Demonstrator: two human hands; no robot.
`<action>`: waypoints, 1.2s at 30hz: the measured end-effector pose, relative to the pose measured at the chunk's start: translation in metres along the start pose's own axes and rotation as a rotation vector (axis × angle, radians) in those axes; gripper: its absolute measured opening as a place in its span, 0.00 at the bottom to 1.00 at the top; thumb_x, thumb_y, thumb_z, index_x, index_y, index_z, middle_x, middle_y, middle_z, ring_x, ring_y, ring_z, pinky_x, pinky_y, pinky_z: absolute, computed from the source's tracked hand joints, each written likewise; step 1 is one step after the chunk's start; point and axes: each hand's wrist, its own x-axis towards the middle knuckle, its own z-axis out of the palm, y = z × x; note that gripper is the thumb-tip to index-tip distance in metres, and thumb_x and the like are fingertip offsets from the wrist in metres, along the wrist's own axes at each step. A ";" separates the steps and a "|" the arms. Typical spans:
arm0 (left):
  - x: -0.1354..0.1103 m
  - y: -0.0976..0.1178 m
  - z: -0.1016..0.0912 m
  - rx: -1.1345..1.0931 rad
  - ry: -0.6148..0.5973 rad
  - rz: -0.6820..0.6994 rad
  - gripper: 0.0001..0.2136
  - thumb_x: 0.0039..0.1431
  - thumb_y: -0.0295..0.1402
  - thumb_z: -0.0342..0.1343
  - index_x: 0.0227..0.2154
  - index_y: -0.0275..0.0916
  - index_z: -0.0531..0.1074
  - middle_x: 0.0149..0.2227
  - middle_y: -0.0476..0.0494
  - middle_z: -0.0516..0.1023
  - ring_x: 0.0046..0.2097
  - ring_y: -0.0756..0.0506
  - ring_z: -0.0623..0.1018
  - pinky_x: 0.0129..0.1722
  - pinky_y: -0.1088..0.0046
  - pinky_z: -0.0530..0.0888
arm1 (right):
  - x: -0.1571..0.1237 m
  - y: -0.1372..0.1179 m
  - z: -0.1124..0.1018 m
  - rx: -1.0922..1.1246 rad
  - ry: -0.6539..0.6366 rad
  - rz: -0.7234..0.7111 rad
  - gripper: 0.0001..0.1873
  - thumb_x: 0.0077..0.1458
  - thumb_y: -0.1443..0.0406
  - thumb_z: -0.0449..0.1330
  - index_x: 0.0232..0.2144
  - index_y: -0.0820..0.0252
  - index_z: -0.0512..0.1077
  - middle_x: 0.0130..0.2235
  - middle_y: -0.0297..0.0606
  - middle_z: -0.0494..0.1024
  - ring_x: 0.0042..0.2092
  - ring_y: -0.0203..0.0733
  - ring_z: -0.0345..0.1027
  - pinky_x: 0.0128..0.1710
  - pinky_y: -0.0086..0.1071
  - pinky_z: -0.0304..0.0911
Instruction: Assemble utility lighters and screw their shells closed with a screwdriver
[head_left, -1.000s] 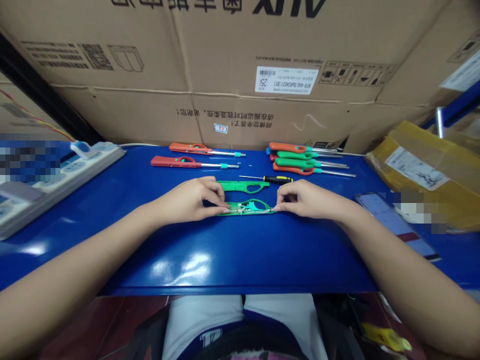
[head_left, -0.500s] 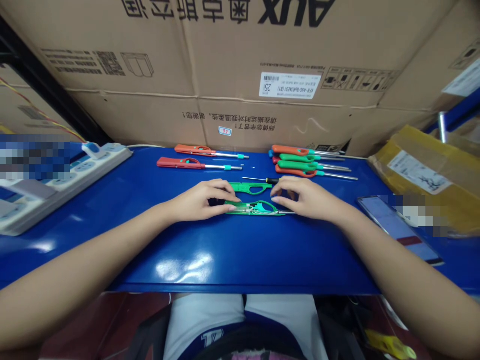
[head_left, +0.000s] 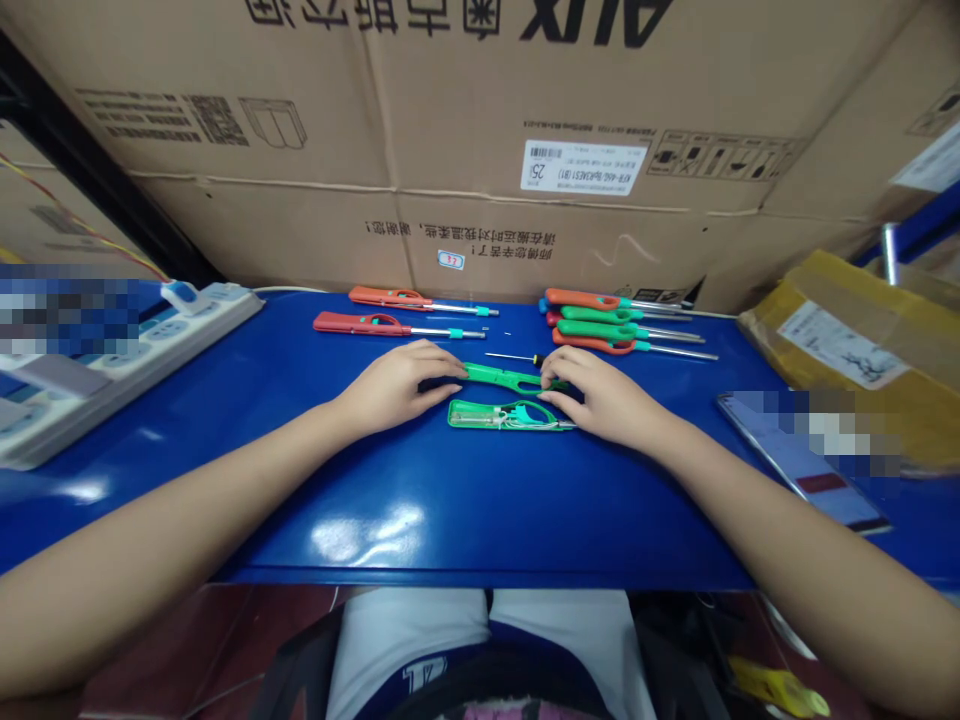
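Both hands rest on the blue table. My left hand pinches the left end of a green lighter shell half, and my right hand pinches its right end. Just in front of it lies the other green half, open side up, with white wire and inner parts showing; neither hand touches it. A small black-handled screwdriver lies right behind my right fingers.
Two red long-nosed lighters lie at the back left, and a pile of orange and green ones at the back right. A white power strip is at the left, a phone and a yellow package at the right. Cardboard boxes wall the back.
Both hands let go of the open lighter half and moved back a little to the green shell half behind it. The open half stays in front.
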 end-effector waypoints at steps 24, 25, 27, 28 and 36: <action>0.001 0.027 -0.020 -0.032 -0.167 0.061 0.16 0.65 0.44 0.60 0.47 0.38 0.80 0.42 0.41 0.82 0.43 0.43 0.80 0.46 0.68 0.76 | -0.003 -0.019 -0.002 0.194 -0.089 0.070 0.17 0.58 0.58 0.66 0.47 0.58 0.74 0.39 0.38 0.74 0.39 0.41 0.67 0.39 0.34 0.64; 0.001 0.027 -0.019 -0.047 -0.178 0.050 0.16 0.65 0.44 0.60 0.47 0.38 0.80 0.43 0.41 0.82 0.44 0.43 0.80 0.47 0.67 0.76 | -0.003 -0.017 -0.001 0.187 -0.091 0.052 0.17 0.58 0.58 0.67 0.47 0.58 0.75 0.41 0.39 0.74 0.40 0.42 0.67 0.40 0.34 0.64; 0.001 0.027 -0.017 -0.076 -0.190 0.021 0.15 0.64 0.43 0.61 0.47 0.38 0.80 0.44 0.40 0.82 0.45 0.43 0.80 0.49 0.66 0.76 | -0.004 -0.015 0.001 0.186 -0.096 0.037 0.16 0.57 0.59 0.67 0.47 0.58 0.74 0.43 0.40 0.73 0.41 0.42 0.67 0.41 0.36 0.65; 0.001 0.027 -0.016 -0.091 -0.192 0.008 0.15 0.64 0.42 0.62 0.47 0.38 0.80 0.44 0.41 0.81 0.45 0.43 0.80 0.49 0.66 0.76 | -0.004 -0.015 0.001 0.188 -0.101 0.035 0.16 0.57 0.59 0.67 0.47 0.57 0.74 0.44 0.41 0.73 0.41 0.42 0.67 0.42 0.36 0.66; 0.000 0.029 -0.015 -0.159 -0.195 -0.032 0.15 0.62 0.42 0.63 0.46 0.39 0.81 0.43 0.41 0.81 0.42 0.44 0.81 0.46 0.68 0.78 | -0.004 -0.015 0.002 0.168 -0.105 0.031 0.16 0.56 0.59 0.68 0.46 0.57 0.74 0.44 0.40 0.73 0.40 0.42 0.68 0.41 0.36 0.67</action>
